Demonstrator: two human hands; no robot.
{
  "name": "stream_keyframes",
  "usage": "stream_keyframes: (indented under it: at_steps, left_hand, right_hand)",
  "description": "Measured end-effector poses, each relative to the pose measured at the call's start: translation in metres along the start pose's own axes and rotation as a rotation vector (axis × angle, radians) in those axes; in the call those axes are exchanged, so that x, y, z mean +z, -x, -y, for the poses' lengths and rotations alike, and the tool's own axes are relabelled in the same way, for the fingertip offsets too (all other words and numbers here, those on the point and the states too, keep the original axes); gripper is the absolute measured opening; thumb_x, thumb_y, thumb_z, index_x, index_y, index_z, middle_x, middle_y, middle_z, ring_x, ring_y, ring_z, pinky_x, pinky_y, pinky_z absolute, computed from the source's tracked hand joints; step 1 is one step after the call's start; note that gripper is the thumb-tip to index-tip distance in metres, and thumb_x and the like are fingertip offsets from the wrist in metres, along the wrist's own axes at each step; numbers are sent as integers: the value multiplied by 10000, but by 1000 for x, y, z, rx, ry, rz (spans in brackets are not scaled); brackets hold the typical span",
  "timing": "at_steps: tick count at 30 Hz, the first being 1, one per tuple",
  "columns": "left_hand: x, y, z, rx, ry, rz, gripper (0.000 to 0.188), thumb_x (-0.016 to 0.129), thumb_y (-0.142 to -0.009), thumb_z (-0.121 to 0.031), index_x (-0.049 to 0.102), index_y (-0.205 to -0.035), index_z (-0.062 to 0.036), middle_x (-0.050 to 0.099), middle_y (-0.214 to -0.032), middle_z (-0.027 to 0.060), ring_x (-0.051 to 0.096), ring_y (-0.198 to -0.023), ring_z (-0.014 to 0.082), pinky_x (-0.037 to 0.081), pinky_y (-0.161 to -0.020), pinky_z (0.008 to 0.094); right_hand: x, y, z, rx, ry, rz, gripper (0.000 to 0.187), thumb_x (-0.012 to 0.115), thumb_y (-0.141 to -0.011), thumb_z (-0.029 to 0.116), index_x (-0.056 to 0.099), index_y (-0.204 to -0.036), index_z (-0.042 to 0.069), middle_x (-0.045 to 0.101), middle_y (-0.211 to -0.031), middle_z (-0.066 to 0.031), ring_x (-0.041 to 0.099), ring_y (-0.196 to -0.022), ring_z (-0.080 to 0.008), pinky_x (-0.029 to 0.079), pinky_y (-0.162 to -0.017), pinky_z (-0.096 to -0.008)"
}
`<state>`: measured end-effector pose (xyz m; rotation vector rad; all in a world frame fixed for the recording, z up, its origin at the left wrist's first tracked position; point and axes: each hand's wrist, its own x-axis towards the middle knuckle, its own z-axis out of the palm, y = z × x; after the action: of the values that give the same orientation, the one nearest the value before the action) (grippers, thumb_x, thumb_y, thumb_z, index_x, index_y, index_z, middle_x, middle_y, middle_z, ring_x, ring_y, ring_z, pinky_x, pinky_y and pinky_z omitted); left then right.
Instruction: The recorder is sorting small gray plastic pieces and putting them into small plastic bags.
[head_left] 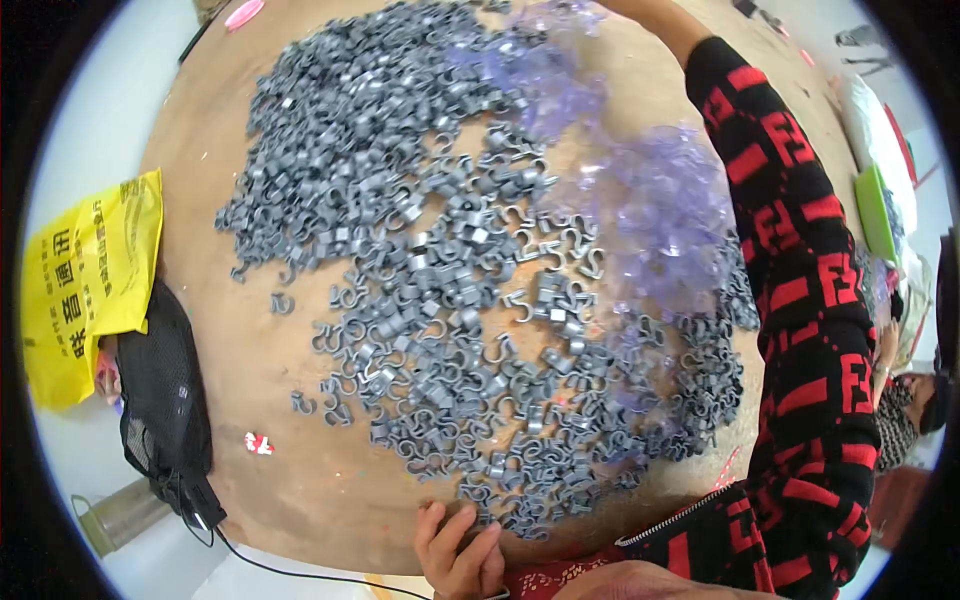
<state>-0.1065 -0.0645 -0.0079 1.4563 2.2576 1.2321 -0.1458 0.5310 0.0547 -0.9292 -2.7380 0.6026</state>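
Note:
A wide heap of small grey plastic hook-shaped pieces (440, 250) covers most of the round brown table (240, 380). Translucent purple pieces (650, 210) lie in a pile over the heap's right side and toward the top. My left hand (460, 550) rests on the table's near edge, fingers spread, holding nothing, its fingertips just short of the nearest grey pieces. My right arm, in a black sleeve with red patterns (800, 300), reaches across the table's right side to the far edge. Only bare forearm shows at the top, and the right hand itself is out of the picture.
A yellow plastic bag (90, 280) and a black mesh bag (165, 400) with a black cable hang at the table's left edge. A metal cup (120, 515) stands below them. A pink object (243, 13) lies at the far edge. Another person (905, 410) sits at right near a green item (875, 210).

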Motion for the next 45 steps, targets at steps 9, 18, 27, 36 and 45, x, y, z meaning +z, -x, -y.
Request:
stream_keyframes:
  at_steps: [9, 18, 27, 36, 45]
  left_hand:
    - [-5, 0, 0, -40, 10, -32, 130, 600, -853, -52, 690, -943, -74, 645, -1064, 160, 567, -1072, 382, 456, -928, 475]
    - [-4, -3, -4, -3, 27, 28, 241, 590, -760, 21, 628, -989, -44, 603, -1094, 155, 530, -1091, 396, 390, -970, 514]
    - [0, -2, -10, 32, -9, -3, 238, 608, -757, 28, 639, -983, -39, 610, -1082, 130, 524, -1104, 372, 372, -989, 521]
    - [3, 1, -13, 32, -56, -51, 255, 605, -753, 27, 645, -996, -40, 614, -1078, 125, 523, -1110, 371, 384, -985, 496]
    - [4, 0, -16, 24, -65, -65, 214, 562, -801, 35, 630, -996, -19, 609, -1097, 135, 518, -1128, 368, 392, -970, 444]
  right_hand:
    - [53, -82, -38, -70, 174, 62, 570, 676, -764, 505, 671, -1073, 27, 660, -1075, -181, 624, -991, -291, 485, -871, -363]
    - [48, 54, -16, -245, -100, 123, 264, 600, -859, 220, 668, -1032, 32, 664, -828, -51, 614, -799, -139, 495, -746, -287]
    - [31, 193, 35, -237, -92, 354, 206, 611, -821, 182, 669, -963, 45, 674, -866, -78, 632, -803, -197, 491, -745, -322]
    - [20, 106, 82, -390, 144, 24, 270, 641, -820, 275, 656, -1006, 80, 659, -916, -122, 624, -890, -284, 485, -778, -360]
    - [70, 54, 72, -412, 153, 59, 280, 673, -821, 321, 669, -1004, 110, 644, -996, -90, 591, -978, -243, 462, -850, -355]
